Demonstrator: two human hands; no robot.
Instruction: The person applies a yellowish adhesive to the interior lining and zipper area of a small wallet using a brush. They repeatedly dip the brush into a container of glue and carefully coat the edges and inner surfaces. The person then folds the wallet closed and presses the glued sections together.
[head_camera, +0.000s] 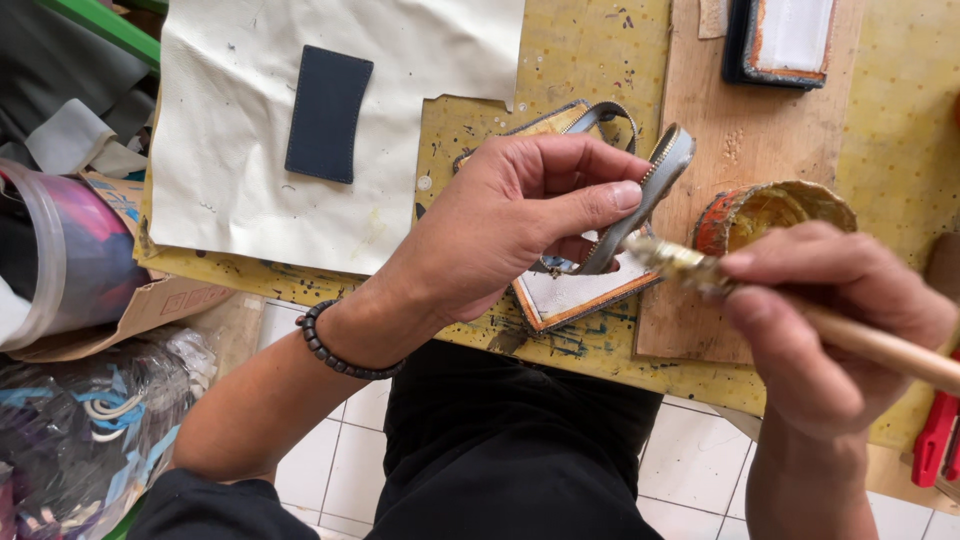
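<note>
Glue work at close range: left hand (520, 215) pinches the grey zipper tape with gold teeth (645, 195) between thumb and fingers, lifting its edge clear of the small cream leather piece with orange-stained edges (575, 295) beneath, so the underside is exposed. Right hand (835, 320), at three o'clock, is closed around the wooden-handled glue brush (700, 268), bristles angled toward that lifted strip. Glue-crusted round tin (770, 212) sits just beyond the brush at one o'clock, within easy dipping reach. Yellow-stained work surface (890, 130) carries everything; a navy rectangular patch (327, 113) lies on white leather sheet (420, 60) at eleven o'clock, well apart.
</note>
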